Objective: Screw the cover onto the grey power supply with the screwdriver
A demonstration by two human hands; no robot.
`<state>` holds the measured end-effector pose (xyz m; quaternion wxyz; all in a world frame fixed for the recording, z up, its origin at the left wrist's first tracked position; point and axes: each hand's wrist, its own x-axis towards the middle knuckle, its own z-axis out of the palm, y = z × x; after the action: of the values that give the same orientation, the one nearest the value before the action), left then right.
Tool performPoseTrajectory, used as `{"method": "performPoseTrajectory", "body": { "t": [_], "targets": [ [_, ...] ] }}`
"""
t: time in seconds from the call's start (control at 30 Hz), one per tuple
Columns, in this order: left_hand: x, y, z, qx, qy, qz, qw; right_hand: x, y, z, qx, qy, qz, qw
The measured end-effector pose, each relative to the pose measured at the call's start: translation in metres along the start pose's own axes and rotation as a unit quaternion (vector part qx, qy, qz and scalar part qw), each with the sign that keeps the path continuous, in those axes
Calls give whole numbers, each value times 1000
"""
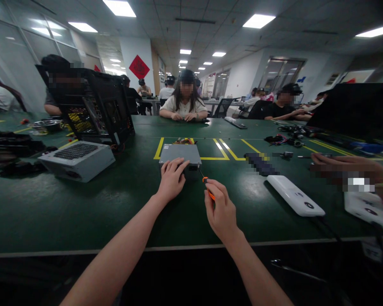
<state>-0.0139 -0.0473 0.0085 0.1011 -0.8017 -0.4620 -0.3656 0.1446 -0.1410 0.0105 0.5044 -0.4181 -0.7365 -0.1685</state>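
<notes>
A grey metal computer power supply (187,152) sits on the green table in front of me, its socket side facing me and a bundle of coloured cables (183,141) behind it. My left hand (172,176) grips its left front part, with fingers over the top edge and thumb lower on the near face. In my right hand (221,208) is an orange and black screwdriver (206,180), held in closed fingers. Its thin shaft points up and left to the right front corner of the power supply. Whether the tip sits in a screw is too small to tell.
On the left stand a second power supply (79,159) and an open black computer case (98,106). To the right lie a blurred dark phone-like object (261,164) and a white device (295,195). Another person's hand (347,165) reaches in at right. A person sits opposite.
</notes>
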Motion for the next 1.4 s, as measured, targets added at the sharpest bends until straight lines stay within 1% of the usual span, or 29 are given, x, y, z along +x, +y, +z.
{"method": "performPoseTrajectory", "body": {
  "t": [0.07,0.1,0.2,0.33,0.4,0.5,0.57,0.77,0.87,0.93,1.03,1.1,1.23,1.33,1.4],
  "targets": [
    [0,0,0,2,1,-1,1000,2,-3,-1,33,0,16,999],
    [0,0,0,2,2,-1,1000,4,-5,-2,34,-1,24,999],
    [0,1,-1,0,3,1,1000,9,-10,-6,8,-14,37,999],
    [0,1,-1,1,3,4,1000,9,-11,-6,-11,-34,38,999],
    [0,0,0,2,4,4,1000,8,-12,-5,3,-31,63,998],
    [0,0,0,3,4,6,1000,5,-15,-6,39,-15,121,992],
    [0,0,-1,2,1,7,1000,4,-17,-8,40,-16,138,990],
    [0,1,-1,-2,2,6,1000,3,-17,-9,17,-54,104,993],
    [0,1,-1,-3,3,5,1000,2,-16,-6,21,-50,137,989],
    [0,1,-1,-3,4,4,1000,2,-16,-5,40,-37,163,985],
    [0,1,-1,-3,5,2,1000,2,-17,-4,55,-17,174,983],
    [0,1,-1,-3,3,3,1000,2,-18,-4,43,-18,162,986],
    [0,0,-1,-1,1,5,1000,3,-18,-6,5,-41,124,991],
    [0,1,-2,1,0,5,1000,3,-16,-6,5,-51,117,992],
    [0,1,-2,1,0,6,1000,4,-16,-5,19,-46,126,991]
  ]
}}
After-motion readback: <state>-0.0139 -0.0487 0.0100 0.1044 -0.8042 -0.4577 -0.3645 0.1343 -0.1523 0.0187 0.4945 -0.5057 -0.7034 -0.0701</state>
